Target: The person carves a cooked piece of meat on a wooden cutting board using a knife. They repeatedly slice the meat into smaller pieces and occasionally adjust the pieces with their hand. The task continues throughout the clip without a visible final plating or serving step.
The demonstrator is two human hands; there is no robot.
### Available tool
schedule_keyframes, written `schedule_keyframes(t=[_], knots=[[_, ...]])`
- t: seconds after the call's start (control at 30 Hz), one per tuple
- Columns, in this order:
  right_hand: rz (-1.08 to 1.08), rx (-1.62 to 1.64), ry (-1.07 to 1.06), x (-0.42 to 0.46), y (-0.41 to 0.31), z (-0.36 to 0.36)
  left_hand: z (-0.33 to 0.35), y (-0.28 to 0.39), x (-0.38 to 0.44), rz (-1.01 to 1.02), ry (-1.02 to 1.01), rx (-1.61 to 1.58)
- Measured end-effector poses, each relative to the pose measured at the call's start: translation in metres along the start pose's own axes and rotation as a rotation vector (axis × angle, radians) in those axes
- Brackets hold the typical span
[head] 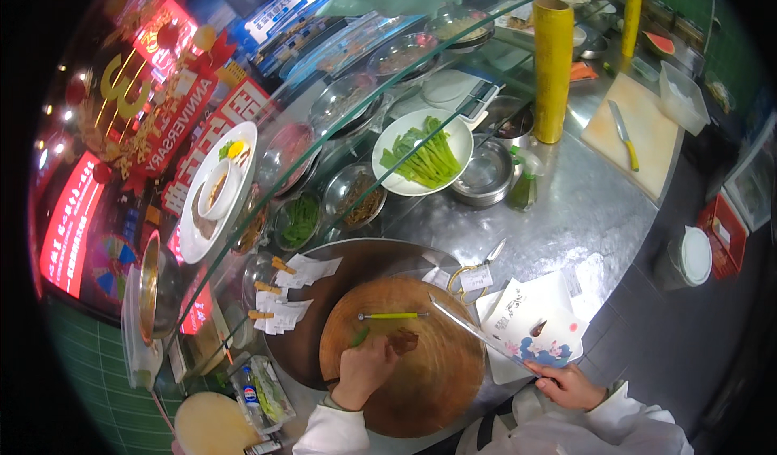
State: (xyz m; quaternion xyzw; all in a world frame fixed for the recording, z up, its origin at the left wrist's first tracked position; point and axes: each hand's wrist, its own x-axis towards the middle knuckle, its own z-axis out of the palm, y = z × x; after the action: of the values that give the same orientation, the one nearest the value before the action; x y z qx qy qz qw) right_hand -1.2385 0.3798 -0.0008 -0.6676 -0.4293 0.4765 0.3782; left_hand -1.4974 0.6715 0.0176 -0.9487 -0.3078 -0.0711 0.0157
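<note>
My left hand (367, 367) is over the round wooden chopping block (437, 388), its fingers closed at a small dark-brown piece of food (404, 340). Just beyond the knuckles lies a green vegetable piece (359, 336). A yellow-green tool with a metal ball end (394, 316) rests across the far part of the block. To the right, my right hand (567, 384) grips a knife (467, 323) by its handle end, the long narrow blade slanting over the block's edge. Under that blade's side sits a white floral-patterned plate (516, 309) with a small dark-brown piece (538, 329) on it.
Scissors (464, 282) and paper slips lie beyond the block. A plate of leafy greens (425, 154), metal bowls (482, 169), a spray bottle (524, 188) and a yellow cylinder (551, 72) stand farther back. Another knife (623, 133) lies on a white cutting board (649, 151). A glass shelf edge crosses the left.
</note>
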Motion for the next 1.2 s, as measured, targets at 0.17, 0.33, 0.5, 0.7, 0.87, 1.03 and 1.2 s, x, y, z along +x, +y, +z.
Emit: schedule_keyframes(t=[0.17,0.33,0.5,0.7,0.87,1.03,1.2], knots=[[-0.155,-0.028,0.051,0.002,0.012,-0.003,0.009,0.016,-0.026,0.035,-0.039,0.196],[-0.038,0.002,-0.011,0.004,0.004,-0.011,0.057,0.054,-0.087,-0.032,-0.009,0.218],[0.043,0.022,-0.109,0.014,0.008,-0.008,0.058,0.064,-0.108,-0.399,-0.013,-0.164],[0.227,0.152,-0.334,0.025,0.011,-0.008,0.048,0.049,-0.066,-0.821,0.157,-0.648],[0.459,0.281,-0.462,0.026,0.020,-0.020,0.060,0.033,-0.052,-0.818,0.109,-0.637],[0.542,0.157,-0.596,0.031,0.026,-0.041,0.062,0.035,-0.049,-0.768,0.023,-0.478],[0.520,0.115,-0.633,0.034,0.023,-0.044,0.066,0.038,-0.051,-0.782,0.017,-0.444]])
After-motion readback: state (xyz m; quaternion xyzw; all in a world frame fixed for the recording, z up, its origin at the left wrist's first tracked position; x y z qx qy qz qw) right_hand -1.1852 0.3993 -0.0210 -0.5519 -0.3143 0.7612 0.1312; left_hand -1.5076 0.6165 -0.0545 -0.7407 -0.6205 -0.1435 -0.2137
